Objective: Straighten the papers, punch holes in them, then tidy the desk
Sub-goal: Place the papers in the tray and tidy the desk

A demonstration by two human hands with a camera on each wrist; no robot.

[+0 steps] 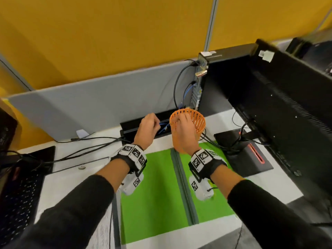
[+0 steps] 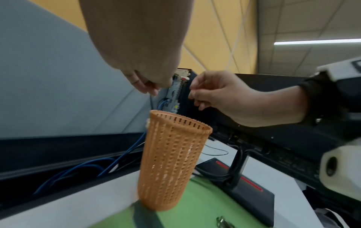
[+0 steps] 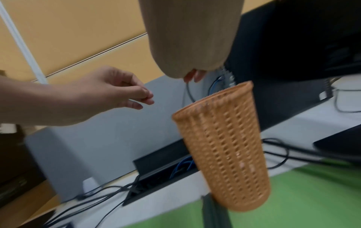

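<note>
An orange mesh pen holder (image 1: 196, 121) (image 2: 171, 162) (image 3: 224, 146) stands upright at the far edge of the green mat (image 1: 152, 186). My right hand (image 1: 179, 126) (image 2: 197, 98) hovers just above its rim with fingers loosely curled, and I see nothing in them. My left hand (image 1: 151, 122) (image 3: 144, 97) is raised to the left of the holder, over the cable slot, fingertips drawn close together with nothing visible between them. Neither hand touches the holder. What may lie inside the holder is hidden. A printed sheet (image 1: 102, 230) shows partly at the mat's left edge.
A black monitor (image 1: 287, 105) and its stand base (image 1: 248, 159) fill the right side. A computer tower (image 1: 203, 78) and cables stand behind the holder. A black keyboard (image 1: 18, 194) lies at the left. A small metal item (image 2: 222, 222) rests on the mat.
</note>
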